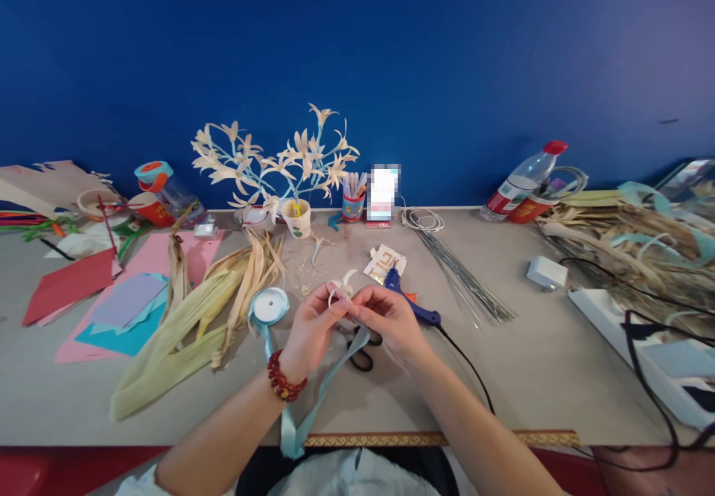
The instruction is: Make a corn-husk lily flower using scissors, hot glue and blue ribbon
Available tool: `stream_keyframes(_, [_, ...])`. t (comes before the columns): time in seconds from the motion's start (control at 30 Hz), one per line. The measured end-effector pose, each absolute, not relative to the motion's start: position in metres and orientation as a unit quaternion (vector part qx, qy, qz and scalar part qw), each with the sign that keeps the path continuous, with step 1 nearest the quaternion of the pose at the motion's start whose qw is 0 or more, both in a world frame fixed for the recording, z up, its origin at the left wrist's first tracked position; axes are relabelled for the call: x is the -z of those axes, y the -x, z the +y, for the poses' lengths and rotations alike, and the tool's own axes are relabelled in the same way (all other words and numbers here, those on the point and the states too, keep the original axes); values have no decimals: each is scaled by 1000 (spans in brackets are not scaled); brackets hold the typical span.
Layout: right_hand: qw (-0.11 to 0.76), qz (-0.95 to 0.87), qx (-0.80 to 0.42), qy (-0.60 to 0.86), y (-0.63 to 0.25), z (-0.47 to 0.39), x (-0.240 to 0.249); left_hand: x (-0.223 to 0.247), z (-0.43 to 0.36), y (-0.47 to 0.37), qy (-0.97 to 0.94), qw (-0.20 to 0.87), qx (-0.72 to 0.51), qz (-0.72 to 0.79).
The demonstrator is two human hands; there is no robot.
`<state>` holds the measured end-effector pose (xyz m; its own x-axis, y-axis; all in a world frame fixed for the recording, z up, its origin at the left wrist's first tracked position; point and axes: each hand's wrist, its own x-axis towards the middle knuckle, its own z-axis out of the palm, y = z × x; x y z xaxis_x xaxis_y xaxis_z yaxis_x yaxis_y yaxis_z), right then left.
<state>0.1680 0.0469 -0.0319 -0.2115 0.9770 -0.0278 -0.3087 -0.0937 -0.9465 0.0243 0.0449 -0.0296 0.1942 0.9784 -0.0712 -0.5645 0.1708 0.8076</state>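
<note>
My left hand [313, 325] pinches a small pale corn-husk flower [348, 283] at its base, petals pointing up. Close beside it, my right hand [391, 321] has its fingers closed on the end of a light blue ribbon [329, 386], pressed against the flower's base. The ribbon hangs in a loop past the table edge and runs back to its spool [269, 305], left of my hands. Under the hands lie black-handled scissors [363, 360], partly covered. A blue glue gun [418, 310] rests just beyond my right hand, by a small white-and-gold packet [382, 261].
Corn husks [167, 351] and coloured paper [126, 317] spread at left. A paper cup [296, 220] holds finished husk flowers. A phone [383, 192] stands against the blue wall. Metal wires [463, 276], a tilted bottle [522, 182] and a power strip [631, 347] with cables lie right.
</note>
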Motion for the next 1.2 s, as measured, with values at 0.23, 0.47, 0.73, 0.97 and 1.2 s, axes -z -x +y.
stream_keyframes(0.23, [467,-408,-699,356,-169,47,26,26,44,-25,-319,698,-554,324])
stream_keyframes(0.47, [457,-401,-719,338,-170,48,26,23,44,-25,-321,709,-542,318])
stream_keyframes(0.73, [493,-451,-641,377,-170,49,32,27,44,-25,-326,695,-553,325])
stream_keyframes(0.97, [465,-420,-696,350,-170,48,29,22,43,-25,-321,712,-540,313])
stream_keyframes(1.2, [465,-406,-709,340,-169,49,29,24,44,-26,-325,704,-544,321])
